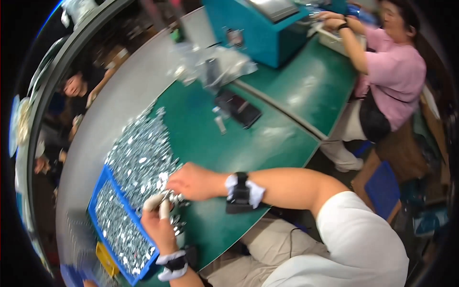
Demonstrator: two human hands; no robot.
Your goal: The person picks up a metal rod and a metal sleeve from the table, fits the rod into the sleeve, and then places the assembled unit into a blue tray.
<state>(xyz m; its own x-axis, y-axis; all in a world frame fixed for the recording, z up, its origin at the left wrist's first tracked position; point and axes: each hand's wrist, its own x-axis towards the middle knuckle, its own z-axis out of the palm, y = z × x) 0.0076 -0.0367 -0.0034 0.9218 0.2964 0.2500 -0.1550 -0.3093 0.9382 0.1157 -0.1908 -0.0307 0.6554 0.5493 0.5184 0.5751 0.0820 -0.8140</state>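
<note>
My left hand (pixel 159 230) wears pale finger cots on its thumb and a finger. Those fingertips close on a small shiny metal piece (pixel 167 195). My right hand (pixel 198 182) reaches in from the right, its fingers curled and meeting the left fingertips; what they grip is too small to make out. Under and beyond both hands spreads a heap of small silvery metal pieces (pixel 138 148) on the green tabletop (pixel 217 205). A blue tray (pixel 125 197) full of similar pieces lies to the left of my left hand.
A dark phone (pixel 237 108) lies on the table near clear plastic bags (pixel 229 64). A teal machine (pixel 260 36) stands at the far side. At upper right a person in pink (pixel 397 71) works over a pale tray (pixel 332 42). A yellow container (pixel 106 259) sits beside the blue tray.
</note>
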